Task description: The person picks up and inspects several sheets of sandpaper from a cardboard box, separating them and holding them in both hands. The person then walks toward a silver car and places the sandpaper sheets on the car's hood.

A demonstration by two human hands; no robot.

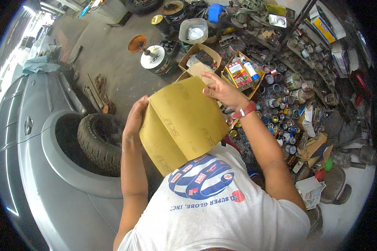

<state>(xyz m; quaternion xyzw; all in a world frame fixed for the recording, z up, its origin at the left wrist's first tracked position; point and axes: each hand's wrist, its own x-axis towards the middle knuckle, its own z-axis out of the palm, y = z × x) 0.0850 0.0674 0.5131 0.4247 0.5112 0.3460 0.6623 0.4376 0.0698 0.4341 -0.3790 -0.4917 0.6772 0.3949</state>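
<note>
"Where is the yellow sheet (184, 113)?"

"Up in the air in front of the chest, between both hands, its lower corner over the printed white shirt (222, 217). A crease (170, 133) runs down it, so the two parts sit at slightly different angles."

"How are the fingers set?"

"The left hand (134, 117) is closed along the left edge, most of its fingers hidden behind. That probably keeps the sheet steady. The right hand (228, 94), with a red band (244, 110) at the wrist, is at the upper right edge. Its thumb lies on the face and the forefinger stands apart from it; whether they pinch, I can't tell."

"Why hold it up there?"

"My guess is to keep it flat in plain sight, away from the clutter."

"What's around?"

"On the left, a gray car (79, 167) with a tire (92, 146) at its wheel arch. Beyond the sheet, a bucket (156, 58) with a white lid, near an open cardboard box (203, 56). On the right, many small cans (287, 112) crowd the floor, perhaps parked there to leave the strip beside the car walkable."
</note>
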